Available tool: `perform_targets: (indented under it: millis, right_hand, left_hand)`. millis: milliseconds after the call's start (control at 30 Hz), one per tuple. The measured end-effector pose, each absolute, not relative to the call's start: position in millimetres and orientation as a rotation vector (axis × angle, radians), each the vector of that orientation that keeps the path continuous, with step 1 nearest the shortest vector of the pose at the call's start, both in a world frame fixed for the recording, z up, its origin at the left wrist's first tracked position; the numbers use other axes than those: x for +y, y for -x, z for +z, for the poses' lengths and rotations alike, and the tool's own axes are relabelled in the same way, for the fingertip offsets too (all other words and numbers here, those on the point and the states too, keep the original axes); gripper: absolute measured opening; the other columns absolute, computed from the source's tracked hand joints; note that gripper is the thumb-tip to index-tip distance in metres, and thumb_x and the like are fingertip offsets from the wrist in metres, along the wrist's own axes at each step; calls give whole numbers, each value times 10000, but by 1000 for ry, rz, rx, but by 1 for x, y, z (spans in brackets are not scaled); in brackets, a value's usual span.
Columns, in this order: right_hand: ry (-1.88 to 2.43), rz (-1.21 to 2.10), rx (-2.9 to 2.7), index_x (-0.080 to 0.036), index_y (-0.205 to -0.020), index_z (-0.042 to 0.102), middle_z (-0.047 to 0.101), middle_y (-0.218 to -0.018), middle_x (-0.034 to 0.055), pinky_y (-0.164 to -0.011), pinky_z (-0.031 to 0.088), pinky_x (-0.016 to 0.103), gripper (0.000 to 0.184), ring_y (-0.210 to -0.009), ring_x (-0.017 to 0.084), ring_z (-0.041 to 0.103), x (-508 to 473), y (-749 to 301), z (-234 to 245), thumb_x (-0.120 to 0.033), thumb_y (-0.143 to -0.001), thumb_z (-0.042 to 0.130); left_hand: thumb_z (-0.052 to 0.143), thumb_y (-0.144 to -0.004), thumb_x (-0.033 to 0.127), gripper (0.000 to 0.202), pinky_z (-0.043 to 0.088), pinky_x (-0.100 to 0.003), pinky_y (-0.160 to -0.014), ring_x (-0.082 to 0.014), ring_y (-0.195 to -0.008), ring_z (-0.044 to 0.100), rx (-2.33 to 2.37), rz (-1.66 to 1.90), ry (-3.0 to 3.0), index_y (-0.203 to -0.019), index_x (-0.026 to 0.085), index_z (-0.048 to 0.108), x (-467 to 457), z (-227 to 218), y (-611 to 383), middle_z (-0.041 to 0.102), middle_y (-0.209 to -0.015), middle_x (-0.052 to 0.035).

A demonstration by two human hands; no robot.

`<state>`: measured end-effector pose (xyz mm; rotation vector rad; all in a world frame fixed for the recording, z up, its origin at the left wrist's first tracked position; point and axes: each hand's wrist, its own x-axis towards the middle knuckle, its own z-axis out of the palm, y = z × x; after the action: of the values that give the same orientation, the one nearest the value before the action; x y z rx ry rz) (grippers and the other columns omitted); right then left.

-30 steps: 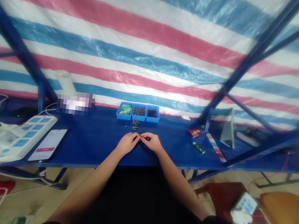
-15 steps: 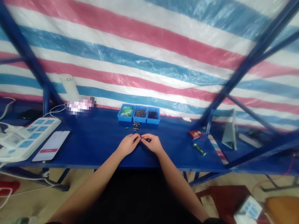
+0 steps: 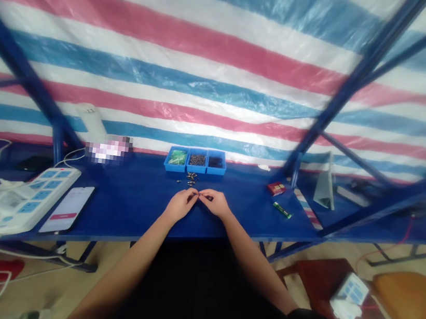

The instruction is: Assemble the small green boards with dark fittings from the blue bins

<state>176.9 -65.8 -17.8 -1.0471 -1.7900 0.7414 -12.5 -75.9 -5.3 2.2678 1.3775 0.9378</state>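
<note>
My left hand [image 3: 181, 204] and my right hand [image 3: 215, 202] meet fingertip to fingertip above the blue table [image 3: 128, 206]. Both are pinched closed around something too small to make out. A loose group of small metallic pieces [image 3: 191, 177] lies on the table just beyond my fingers. Behind it stand three joined blue bins: the left bin [image 3: 175, 167] contains green-and-white material, the middle bin [image 3: 196, 169] many small metallic pieces, the right bin [image 3: 215, 171] small dark pieces.
At the left are a white power strip [image 3: 30, 203] with cables and a phone [image 3: 68, 209]. To the right lie a red packet [image 3: 275, 188] and a green tube-like item [image 3: 282, 210]. Blue metal posts [image 3: 338, 103] slant up on both sides before a striped sheet [image 3: 211, 54].
The view has turned slightly, so most things sit a little further left. My hands stay together, with only small finger movement.
</note>
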Motion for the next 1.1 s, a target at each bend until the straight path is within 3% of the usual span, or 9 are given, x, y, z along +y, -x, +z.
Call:
perform_targets:
  millis: [233, 500, 767, 1100]
  right_hand:
    - [1016, 770, -1775, -249, -994, 736, 747, -959, 33, -794, 550, 318, 249, -842, 190, 701, -63, -176, -26, -386, -799, 664]
    - [1039, 764, -1754, -233, -960, 747, 745, -989, 40, -803, 555, 313, 228, -815, 179, 695, -60, -176, -29, -378, -816, 647]
    - [1023, 744, -1789, -238, -977, 744, 745, -988, 34, -795, 546, 301, 226, -828, 175, 696, -62, -177, -26, -375, -821, 655]
    - [1006, 734, -1806, -228, -977, 734, 740, -989, 38, -789, 538, 289, 213, -844, 166, 689, -64, -177, -22, -357, -843, 628]
  left_hand:
    - [389, -967, 376, 290, 452, -295, -717, -189, -770, 611, 1374, 894, -2337, -908, 245, 640, -76, -3, 12, 685, -820, -21]
    - [420, -959, 398, 259, 462, -300, -765, -187, -819, 622, 1361, 923, -2288, -1034, 249, 618, -75, -6, 12, 688, -874, -16]
    - [389, -966, 385, 286, 443, -299, -706, -191, -769, 597, 1405, 869, -2323, -936, 239, 633, -74, -7, 13, 666, -809, -21]
    - [408, -955, 382, 274, 447, -301, -735, -187, -787, 597, 1365, 881, -2299, -990, 239, 639, -75, -3, 12, 677, -854, -25]
